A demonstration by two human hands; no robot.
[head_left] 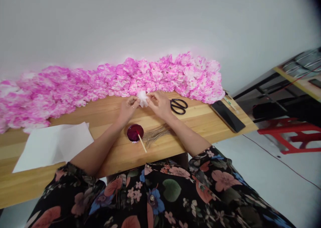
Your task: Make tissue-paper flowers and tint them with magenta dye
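Observation:
Between my two hands is a small white paper flower (142, 98), its edges ruffled. My left hand (128, 108) pinches its left side with thumb and finger. On the other side, my right hand (159, 104) grips it with the fingertips. Below the hands stands a small round dish of dark magenta dye (132, 133), with a thin wooden stick (142, 143) resting in it. Thin brown wires or stems (157, 133) lie beside the dish, partly under my right forearm. Black-handled scissors (178, 106) rest just right of my right hand.
A long heap of pink and white paper flowers (100, 82) runs along the wall at the back of the wooden table (120, 162). White paper sheets (54, 144) lie at left, a phone (227, 116) at right. A red stool (291, 134) stands beyond the table's right edge.

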